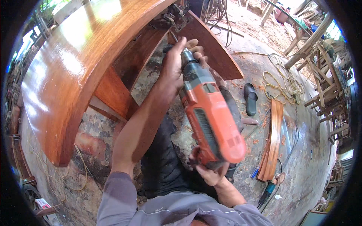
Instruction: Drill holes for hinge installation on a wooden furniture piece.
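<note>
An orange-red power drill (217,116) with a black and metal chuck fills the middle, tilted with its front end up and away from me. My left hand (175,62) closes around the chuck end, thumb on one side and fingers on the other. Low at the drill's rear, my right hand (209,171) grips its handle, partly hidden by the body. The bit points toward metal hinge fittings (173,17) under a glossy wooden tabletop (75,67). Beside them a brown wooden door panel (217,49) stands swung out.
A black slipper (250,100), a wooden board (271,139) and a teal angle grinder (269,191) lie on the stained floor to the right. Coiled yellow cord (283,81) and black cables spread farther off. Wooden frames (320,75) are piled at the far right.
</note>
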### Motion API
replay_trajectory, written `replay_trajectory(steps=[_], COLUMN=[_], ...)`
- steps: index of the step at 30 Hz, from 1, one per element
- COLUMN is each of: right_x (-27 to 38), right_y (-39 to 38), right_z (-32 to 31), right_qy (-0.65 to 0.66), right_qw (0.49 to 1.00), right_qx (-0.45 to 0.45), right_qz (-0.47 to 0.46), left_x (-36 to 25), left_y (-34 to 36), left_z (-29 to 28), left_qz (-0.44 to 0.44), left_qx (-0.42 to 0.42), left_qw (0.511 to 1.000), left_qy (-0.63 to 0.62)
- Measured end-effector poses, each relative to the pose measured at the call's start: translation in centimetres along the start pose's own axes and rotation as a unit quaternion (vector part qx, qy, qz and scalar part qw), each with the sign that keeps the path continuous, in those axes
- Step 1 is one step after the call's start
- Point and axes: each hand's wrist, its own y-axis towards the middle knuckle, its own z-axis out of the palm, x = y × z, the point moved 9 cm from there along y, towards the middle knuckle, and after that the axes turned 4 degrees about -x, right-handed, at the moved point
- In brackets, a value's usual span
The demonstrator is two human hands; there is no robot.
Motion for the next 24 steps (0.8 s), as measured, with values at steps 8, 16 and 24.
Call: replay_trajectory(steps=[8, 16, 24], right_x=[-2.6, -2.9, -3.1], right_y=[0.5, 0.8, -0.3], right_z=[-2.9, -2.4, -1.4], right_qy=[0.154, 0.380, 0.554], right_qw=[0.978, 0.914, 0.820], right_qx=[-0.059, -0.054, -0.006], right_qz=[0.131, 0.134, 0.143], left_x=[0.7, 1.6, 2.7], left_y=[-1.6, -2.9, -4.1], left_z=[-2.0, 0.2, 1.4], left_qz=[0.100, 0.151, 0.126], left_qx=[-0.107, -0.109, -0.055], left_qw=[0.985, 0.980, 0.988], left_qy=[0.090, 0.063, 0.067])
